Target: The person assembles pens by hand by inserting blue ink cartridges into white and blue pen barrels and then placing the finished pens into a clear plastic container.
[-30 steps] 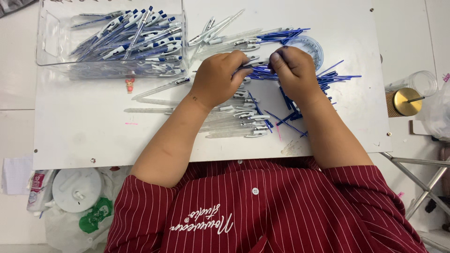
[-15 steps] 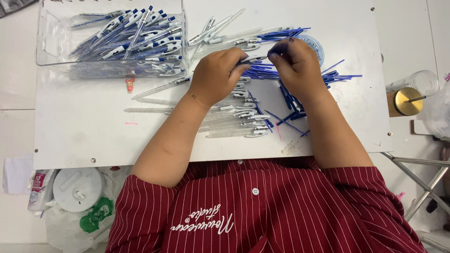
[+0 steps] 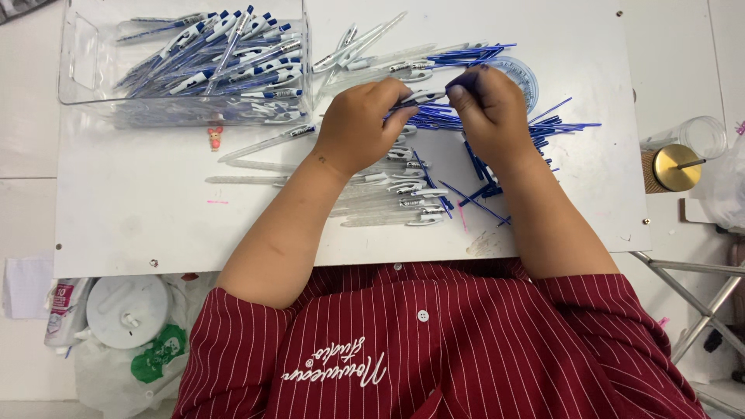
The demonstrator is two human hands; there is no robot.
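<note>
My left hand (image 3: 358, 126) grips a clear pen barrel with a white clip (image 3: 423, 96), held just above the white table (image 3: 140, 217). My right hand (image 3: 490, 110) meets it from the right, fingertips pinched on the barrel's end, where a blue part shows. Beneath both hands lie several clear pen barrels (image 3: 392, 203) and a spread of thin blue refills (image 3: 555, 124).
A clear plastic bin (image 3: 85, 85) at the back left holds several finished blue-and-white pens (image 3: 225, 54). A tiny pink figurine (image 3: 215, 138) sits in front of it. A clear cup with a gold lid (image 3: 677, 164) stands off the right edge. A white lidded tub (image 3: 126, 309) is below the table.
Both hands have lifted slightly toward the far side, staying together on the same pen. The piles on the table have not moved.
</note>
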